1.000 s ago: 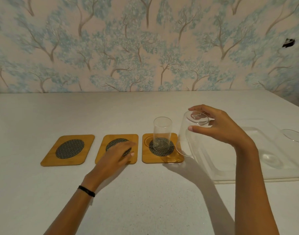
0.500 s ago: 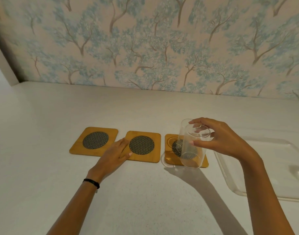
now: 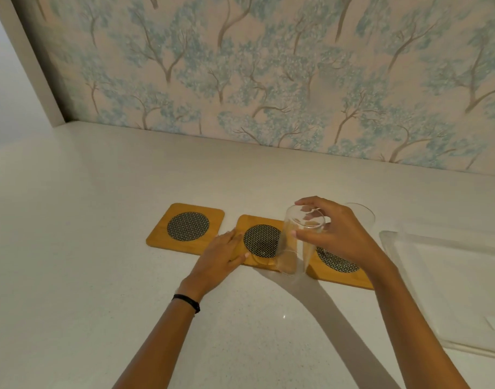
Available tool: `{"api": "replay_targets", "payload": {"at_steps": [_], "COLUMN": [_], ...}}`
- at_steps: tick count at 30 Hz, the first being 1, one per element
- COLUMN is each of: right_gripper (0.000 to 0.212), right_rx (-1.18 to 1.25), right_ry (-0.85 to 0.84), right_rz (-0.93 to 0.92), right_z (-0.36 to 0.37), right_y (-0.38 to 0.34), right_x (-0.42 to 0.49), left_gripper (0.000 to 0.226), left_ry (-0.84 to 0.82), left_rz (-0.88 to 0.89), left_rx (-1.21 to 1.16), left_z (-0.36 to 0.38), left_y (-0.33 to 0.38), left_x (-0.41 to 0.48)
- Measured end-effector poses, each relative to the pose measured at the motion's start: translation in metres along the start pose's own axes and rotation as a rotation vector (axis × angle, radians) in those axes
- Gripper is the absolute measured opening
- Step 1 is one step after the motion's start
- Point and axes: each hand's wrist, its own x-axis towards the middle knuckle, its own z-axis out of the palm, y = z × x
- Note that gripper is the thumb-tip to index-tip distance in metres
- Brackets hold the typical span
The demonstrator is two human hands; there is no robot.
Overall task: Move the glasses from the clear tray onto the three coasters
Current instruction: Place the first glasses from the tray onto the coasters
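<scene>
From the head view, the right hand [image 3: 337,234] reaches in from the lower right with the forearm slanting up and left, wrist bent, fingers [image 3: 311,202] and thumb curled round the rim of a clear glass [image 3: 298,242]. The glass is tilted, its base low over the near right edge of the middle coaster [image 3: 261,240]; whether it touches the coaster cannot be told. The left hand [image 3: 222,255] lies flat, palm down and fingers together, on the left near corner of that same coaster, its forearm coming up from the bottom edge with a black band [image 3: 186,301] at the wrist; it grips nothing. The left coaster [image 3: 186,228] is bare. The right coaster [image 3: 339,269] is largely hidden behind the right hand, and a second glass [image 3: 363,217] shows behind that hand, seemingly standing on it. The clear tray [image 3: 409,242] sits on the white table [image 3: 86,248] just right of the coasters.
</scene>
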Motion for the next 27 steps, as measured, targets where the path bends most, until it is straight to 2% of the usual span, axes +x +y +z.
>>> {"api": "replay_targets", "payload": {"at_steps": [4, 13, 27], "right_gripper": [0.05, 0.052, 0.056], "right_rx": [0.02, -0.01, -0.076], "right_ry": [0.011, 0.034, 0.019], "right_rz": [-0.009, 0.026, 0.015], "right_z": [0.021, 0.05, 0.061], "right_y": [-0.004, 0.009, 0.013], "right_x": [0.024, 0.066, 0.072], "left_gripper": [0.057, 0.055, 0.056], "left_ry": [0.017, 0.044, 0.013], "left_rz": [0.019, 0.06, 0.021], "left_rx": [0.012, 0.023, 0.062], "left_z": [0.001, 0.001, 0.005], "left_y": [-0.002, -0.004, -0.008], "left_x": [0.002, 0.003, 0.004]}}
